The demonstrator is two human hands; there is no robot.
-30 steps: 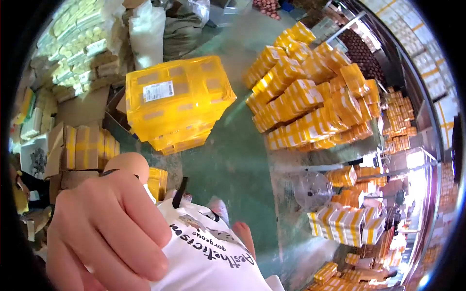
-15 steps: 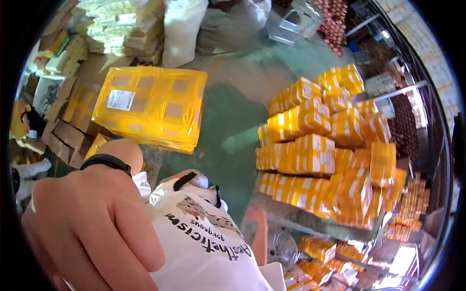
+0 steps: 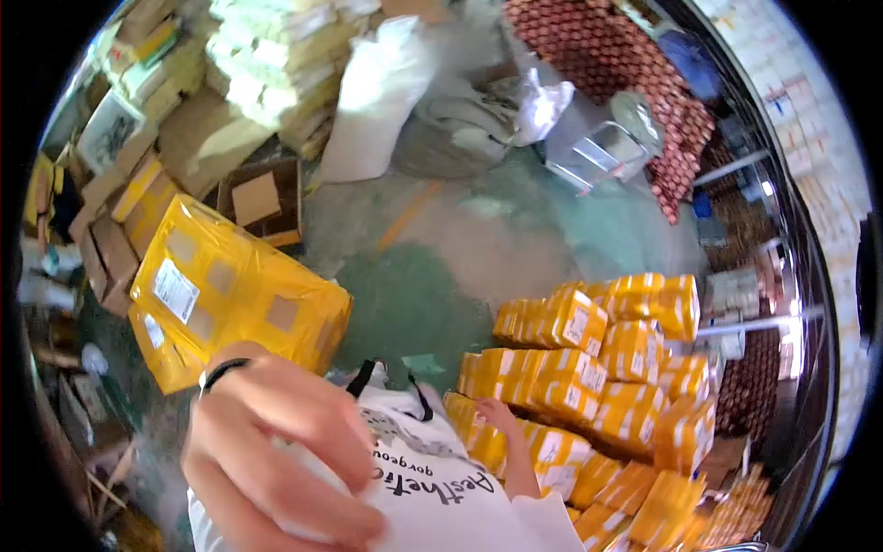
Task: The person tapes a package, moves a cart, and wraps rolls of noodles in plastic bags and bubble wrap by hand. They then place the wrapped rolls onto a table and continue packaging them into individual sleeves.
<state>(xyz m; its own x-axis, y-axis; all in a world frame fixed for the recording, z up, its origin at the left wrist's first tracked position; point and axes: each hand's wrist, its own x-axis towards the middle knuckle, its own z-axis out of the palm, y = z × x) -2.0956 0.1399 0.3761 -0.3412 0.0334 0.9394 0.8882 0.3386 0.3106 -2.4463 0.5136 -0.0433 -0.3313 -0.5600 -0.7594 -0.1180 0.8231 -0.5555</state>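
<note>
My left hand [image 3: 285, 446], with a black band at the wrist, is raised close to the camera in front of my white printed shirt [image 3: 441, 497]. Its fingers are loosely bent and apart, blurred by motion, and nothing shows between them. Beyond the wrist, a large carton wrapped in yellow tape [image 3: 244, 290], with a white label, sits on the floor. Lower right of centre, my right hand [image 3: 497, 419] reaches out beside my body. Its fingers look stretched out and overlap a yellow-taped parcel [image 3: 474, 432] at the near edge of the stack.
Stacked yellow-taped parcels [image 3: 579, 368] fill the right side. An open cardboard box [image 3: 262, 202] stands behind the large carton. White sacks [image 3: 377, 101], a metal-framed step stool [image 3: 598, 156] and red patterned netting [image 3: 607, 46] are at the back. Green floor [image 3: 414, 276] lies between.
The view has turned, so the large carton appears lower and tilted. My left hand has moved right across the view, its fingers loosening. My right hand now overlaps the parcels instead of the floor.
</note>
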